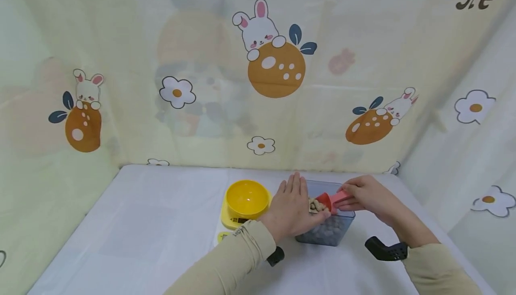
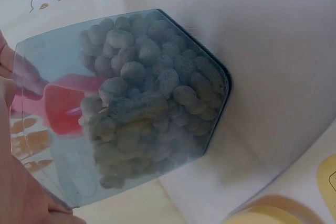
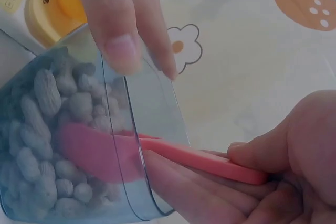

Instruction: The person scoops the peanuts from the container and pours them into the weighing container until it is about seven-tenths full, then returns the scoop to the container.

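A translucent blue-grey plastic container (image 1: 336, 232) holds unshelled peanuts (image 2: 152, 72). My right hand (image 1: 367, 198) grips the handle of a red-pink scoop (image 3: 205, 161), thumb on top and fingers beneath. The scoop's bowl (image 2: 65, 108) is inside the container, against the peanuts. My left hand (image 1: 290, 207) lies at the container's left side, its fingers straight and its thumb stretched along the near rim. In the right wrist view, left fingertips (image 3: 121, 53) show right at the rim.
Left of the container, a yellow bowl (image 1: 247, 198) stands on a yellow and white kitchen scale (image 1: 227, 220) with a small display. A white cloth covers the table (image 1: 133, 227). A curtain (image 1: 201, 138) with printed rabbits and flowers hangs behind it.
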